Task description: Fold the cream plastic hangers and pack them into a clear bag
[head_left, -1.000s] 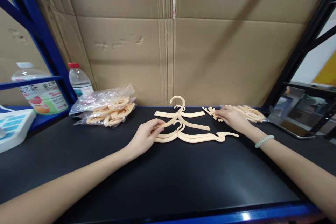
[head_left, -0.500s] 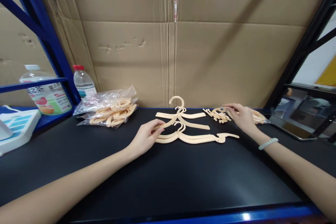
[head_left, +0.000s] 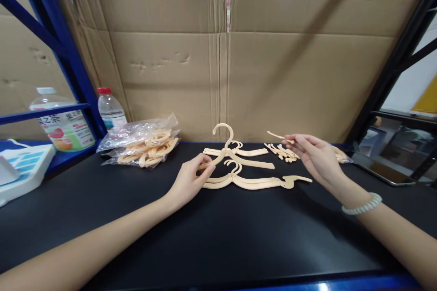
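Note:
My left hand [head_left: 189,177] pinches the left arm of a cream plastic clothes hanger [head_left: 251,162], whose hook stands up above the table. Raised at the right, my right hand [head_left: 316,157] grips a small cream hanger arm piece [head_left: 275,135] between thumb and fingers; part of it is hidden. Below the held hanger lies another hanger [head_left: 257,183] with a curved end piece [head_left: 295,180] at its right tip. A further hanger [head_left: 253,152] lies behind. Several loose small cream pieces [head_left: 282,153] are heaped just left of my right hand.
Clear plastic bags of cream hanger parts [head_left: 146,148] sit at the back left, before a red-capped bottle [head_left: 111,109] and a larger bottle [head_left: 64,122]. Cardboard [head_left: 164,63] walls the back. A dark flat device [head_left: 382,172] lies at the right.
My right hand has lifted a small cream piece off the heap, coming up and nearer to me. My left hand still holds the hanger, which has tilted so its hook shifts left.

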Demonstrator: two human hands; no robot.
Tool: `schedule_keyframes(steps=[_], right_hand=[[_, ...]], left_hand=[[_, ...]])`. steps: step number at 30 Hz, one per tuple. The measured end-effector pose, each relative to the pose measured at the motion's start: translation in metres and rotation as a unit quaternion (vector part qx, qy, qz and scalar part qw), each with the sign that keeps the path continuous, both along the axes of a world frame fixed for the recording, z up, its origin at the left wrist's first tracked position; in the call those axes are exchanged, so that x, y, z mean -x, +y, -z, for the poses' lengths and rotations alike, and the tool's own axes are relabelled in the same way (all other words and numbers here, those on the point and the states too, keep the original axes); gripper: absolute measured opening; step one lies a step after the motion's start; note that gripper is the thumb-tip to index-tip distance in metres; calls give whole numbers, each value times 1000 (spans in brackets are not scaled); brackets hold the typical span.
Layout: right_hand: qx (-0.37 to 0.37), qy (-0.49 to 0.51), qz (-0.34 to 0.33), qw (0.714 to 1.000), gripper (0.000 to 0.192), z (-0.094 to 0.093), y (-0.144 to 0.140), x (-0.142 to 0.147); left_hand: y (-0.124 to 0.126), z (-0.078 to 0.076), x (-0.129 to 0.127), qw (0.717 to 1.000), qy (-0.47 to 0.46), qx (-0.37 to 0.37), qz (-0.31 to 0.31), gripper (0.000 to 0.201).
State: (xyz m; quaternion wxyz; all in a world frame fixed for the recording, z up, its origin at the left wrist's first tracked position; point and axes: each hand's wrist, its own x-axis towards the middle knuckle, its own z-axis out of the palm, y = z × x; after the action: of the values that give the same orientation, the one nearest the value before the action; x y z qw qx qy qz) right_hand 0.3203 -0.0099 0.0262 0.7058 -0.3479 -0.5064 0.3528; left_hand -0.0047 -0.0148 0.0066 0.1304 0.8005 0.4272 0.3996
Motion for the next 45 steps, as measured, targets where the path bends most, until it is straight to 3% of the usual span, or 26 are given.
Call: schedule_keyframes(steps=[6,11,16,20,29,32,36,43,45], right_hand=[[55,-4,-38,998,33,9,-8,18],[114,38,-101,988,56,8,-8,16],[161,24,-175,971,31,9,-5,18],[159,-16,-201,966,25,8,-10,21],[142,-84,-177,970,27,6,-25,43],[125,-89,-174,973,25,7,-28,48],[134,-65,-167,975,27,8,-28,49],[117,-57,-128,983,28,8,-22,39],[133,-66,-147,978,26,9,-20,36]], left_hand=[[0,1,-1,996,66,-52,-39,12],[-1,3,-2,999,28,-6,-16,15],[-6,0,-5,1000,24,12,2,15],[-8,-5,-5,999,42,-11,-8,12],[-15,-14,-18,1000,9,7,-21,18],[-23,-20,-24,999,-22,25,7,18],[-32,-26,-28,999,-15,18,49,13],[-28,-24,-21,998,-3,-19,53,8],[-27,-24,-20,998,4,-32,54,8]])
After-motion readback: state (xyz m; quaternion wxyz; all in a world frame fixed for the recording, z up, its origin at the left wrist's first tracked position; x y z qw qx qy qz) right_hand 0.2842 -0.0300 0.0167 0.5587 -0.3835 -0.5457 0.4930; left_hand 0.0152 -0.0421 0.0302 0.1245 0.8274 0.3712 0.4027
